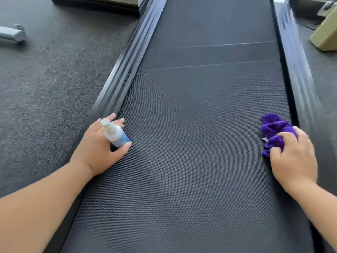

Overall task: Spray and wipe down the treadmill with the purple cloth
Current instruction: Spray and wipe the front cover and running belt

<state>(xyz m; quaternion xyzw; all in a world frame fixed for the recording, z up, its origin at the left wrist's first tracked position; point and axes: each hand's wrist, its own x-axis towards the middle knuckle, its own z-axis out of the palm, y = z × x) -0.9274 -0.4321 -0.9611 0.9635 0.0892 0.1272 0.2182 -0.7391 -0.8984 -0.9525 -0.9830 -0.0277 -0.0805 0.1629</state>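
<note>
The treadmill's dark textured belt (200, 143) runs up the middle of the view between two black side rails. At the belt's left edge my left hand (102, 143) holds a small clear spray bottle (114, 133) with a white nozzle and blue liquid, thumb curled round its base. On the right edge of the belt my right hand (293, 157) grips the bunched purple cloth (273, 132) and presses it onto the belt beside the right rail.
The left side rail (120, 77) and right side rail (299, 73) border the belt. Dark grey carpet (45, 79) lies on both sides. A silver metal foot (12, 34) sits far left. A beige machine base (326, 33) stands at the upper right.
</note>
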